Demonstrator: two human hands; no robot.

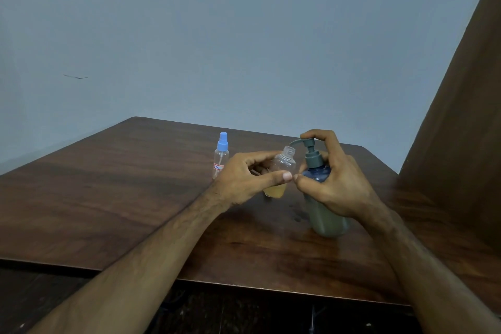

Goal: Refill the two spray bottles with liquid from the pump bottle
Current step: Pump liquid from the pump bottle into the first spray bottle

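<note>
My left hand (245,176) grips a small clear spray bottle (283,164) with its cap off and a little yellowish liquid at the bottom. It is tilted so its open neck sits just under the spout of the pump bottle (326,214). That pump bottle is blue-grey with a grey pump head and stands on the table. My right hand (334,182) wraps around its neck, with a finger curled over the pump head. A second clear spray bottle (221,156) with a blue cap stands upright to the left, behind my left hand.
The brown wooden table (108,198) has a few wet drops (296,214) beside the pump bottle. A brown curtain (461,116) hangs at the right. A blue-grey wall stands behind the table's far edge.
</note>
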